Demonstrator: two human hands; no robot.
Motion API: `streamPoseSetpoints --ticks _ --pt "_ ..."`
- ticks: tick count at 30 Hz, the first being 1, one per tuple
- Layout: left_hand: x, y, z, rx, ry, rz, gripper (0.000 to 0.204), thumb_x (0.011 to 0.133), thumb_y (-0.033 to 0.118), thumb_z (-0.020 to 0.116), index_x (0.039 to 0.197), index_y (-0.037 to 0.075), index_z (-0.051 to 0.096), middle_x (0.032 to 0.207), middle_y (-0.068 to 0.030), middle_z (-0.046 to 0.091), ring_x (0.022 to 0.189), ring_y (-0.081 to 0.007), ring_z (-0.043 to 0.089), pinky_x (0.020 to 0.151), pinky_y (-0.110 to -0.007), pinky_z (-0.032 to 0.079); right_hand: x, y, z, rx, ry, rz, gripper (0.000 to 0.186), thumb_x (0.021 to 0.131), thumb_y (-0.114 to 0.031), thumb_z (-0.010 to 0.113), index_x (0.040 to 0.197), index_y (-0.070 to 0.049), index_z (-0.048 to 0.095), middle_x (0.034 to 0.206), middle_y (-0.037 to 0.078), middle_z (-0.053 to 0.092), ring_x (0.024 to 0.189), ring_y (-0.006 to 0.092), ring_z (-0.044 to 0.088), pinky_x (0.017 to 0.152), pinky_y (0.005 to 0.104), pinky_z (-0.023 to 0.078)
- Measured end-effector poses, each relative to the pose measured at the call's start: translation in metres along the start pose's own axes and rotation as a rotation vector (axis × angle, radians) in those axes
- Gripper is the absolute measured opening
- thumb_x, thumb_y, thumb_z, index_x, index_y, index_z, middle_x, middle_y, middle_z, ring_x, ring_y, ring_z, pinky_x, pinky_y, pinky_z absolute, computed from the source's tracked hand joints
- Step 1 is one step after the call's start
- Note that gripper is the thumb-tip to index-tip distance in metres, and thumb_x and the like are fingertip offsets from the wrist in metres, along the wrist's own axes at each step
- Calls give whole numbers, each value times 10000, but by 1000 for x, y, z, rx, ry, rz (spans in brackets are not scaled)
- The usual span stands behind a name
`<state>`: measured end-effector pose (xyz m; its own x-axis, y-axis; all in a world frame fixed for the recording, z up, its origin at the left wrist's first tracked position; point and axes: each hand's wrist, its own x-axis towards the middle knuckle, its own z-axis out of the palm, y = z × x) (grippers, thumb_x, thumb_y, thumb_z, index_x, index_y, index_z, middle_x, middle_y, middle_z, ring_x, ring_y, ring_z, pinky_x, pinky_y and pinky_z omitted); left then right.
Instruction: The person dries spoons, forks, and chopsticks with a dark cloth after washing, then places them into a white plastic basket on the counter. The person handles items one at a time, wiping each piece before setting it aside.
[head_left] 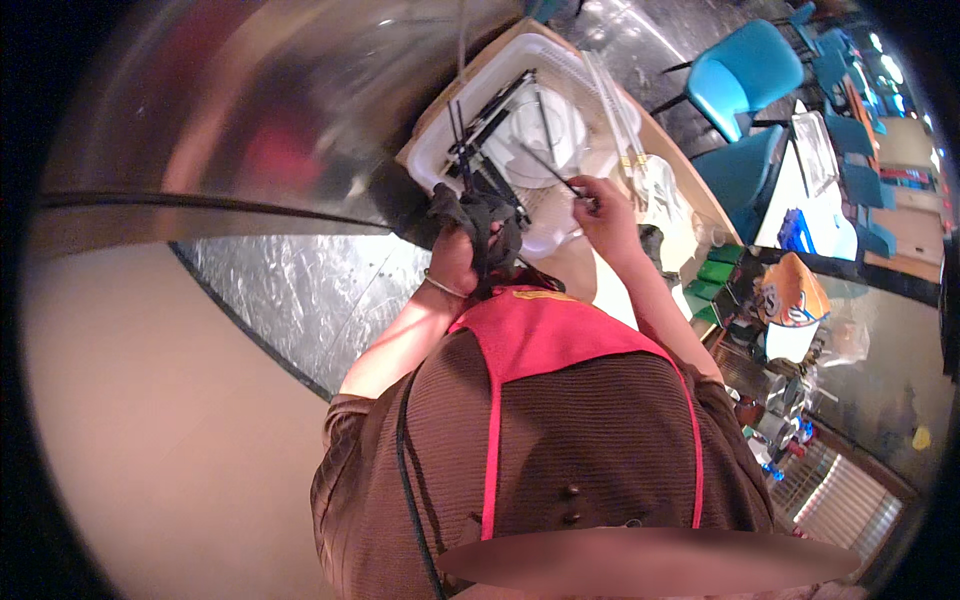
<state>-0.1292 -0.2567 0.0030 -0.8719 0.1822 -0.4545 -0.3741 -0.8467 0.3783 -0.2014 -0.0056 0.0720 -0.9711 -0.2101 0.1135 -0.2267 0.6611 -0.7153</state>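
My left hand (pixel 458 258) is closed around a crumpled dark grey cloth (pixel 490 225). A few thin dark sticks (pixel 458 130), which look like chopsticks, poke up just beyond that cloth; whether the fingers grip them too is hidden. Between the fingertips of my right hand (pixel 606 217) is a dark chopstick (pixel 548 163), slanting forward and left over the basket. Beneath both hands, a white plastic basket (pixel 437 150) holds more dark sticks (pixel 500 105) along its left side. A round white dish or lid (pixel 560 125) lies inside it.
The basket sits on a wooden-edged surface (pixel 690 178), with a clear plastic bag (pixel 662 195) on its right. Green boxes (pixel 712 275) and an orange-and-white bag (pixel 792 295) stand further right. Teal chairs (pixel 750 75) are beyond; a shiny metal surface (pixel 290 110) curves along the left.
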Motion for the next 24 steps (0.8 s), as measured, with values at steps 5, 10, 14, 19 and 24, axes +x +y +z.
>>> streamPoseSetpoints --ticks 5,10,14,19,24 --pt "11 -8 -7 -6 133 -38 444 1046 519 583 1064 85 675 951 -64 684 911 -245 689 884 -433 604 27 7 15 -292 -94 72 322 855 -197 725 1144 -55 743 1042 179 681 910 390 693 831 456 569" --pt "14 -4 -19 -29 153 -28 362 1054 431 593 1077 79 675 968 -61 685 935 -254 685 919 -441 595 30 2 25 -349 -165 91 383 873 -378 739 1110 -80 781 1051 156 702 912 358 712 826 438 571" --pt "10 -3 -23 77 130 31 277 1051 335 606 1094 71 678 995 -61 687 960 -249 681 931 -432 588 24 11 9 -297 -188 109 304 889 -343 727 1057 -101 802 1030 127 732 910 323 721 817 421 571" --pt "12 3 -25 -49 255 -23 179 1035 232 627 1096 70 674 1006 -57 678 991 -217 668 919 -377 585 19 31 -7 -242 -201 201 218 892 -154 727 1091 -72 762 945 120 729 870 289 718 799 397 567" --pt "14 4 -30 -36 136 -13 206 1046 280 613 1100 91 676 1002 -59 689 954 -203 679 900 -368 591 12 44 -26 -93 -134 275 238 901 -122 729 1127 -49 707 943 162 733 876 299 725 803 397 566"
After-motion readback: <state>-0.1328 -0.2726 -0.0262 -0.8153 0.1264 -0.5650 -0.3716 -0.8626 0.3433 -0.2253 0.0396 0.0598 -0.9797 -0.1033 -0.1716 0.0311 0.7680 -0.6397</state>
